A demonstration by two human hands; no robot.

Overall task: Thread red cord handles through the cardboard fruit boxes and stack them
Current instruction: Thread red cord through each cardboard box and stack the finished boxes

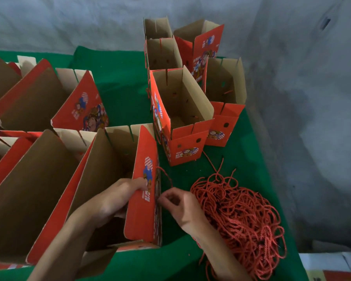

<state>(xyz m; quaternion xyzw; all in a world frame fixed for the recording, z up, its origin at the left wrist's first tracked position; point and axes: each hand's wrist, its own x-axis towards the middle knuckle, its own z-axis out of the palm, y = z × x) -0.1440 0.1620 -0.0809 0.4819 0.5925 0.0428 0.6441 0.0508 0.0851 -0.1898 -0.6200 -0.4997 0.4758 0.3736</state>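
Head view: right hand [177, 201] sits just right of the near fruit box [144, 185], fingers curled in a pinch on a red cord [166, 175] right at the box's red printed side panel. The cord arcs up and away from the fingertips, then bends back to the panel further along — it looks like one end is already in a hole there, though the hole itself is too small to make out. Left hand [118, 197] is inside the box, fingers curled over the top edge of that same panel, thumb on the printed face, holding it steady.

Key relation — the panel stands upright, long axis running near-to-far, and lies immediately left of the right fingertips. So the right hand is the one on the cord, and I'd judge the push goes leftward through the panel toward the left hand waiting inside.

Spare cord pile [243, 220] lies just right of the right wrist on the green cloth [120, 94]. Threaded boxes [182, 116] stand stacked far right, well apart.
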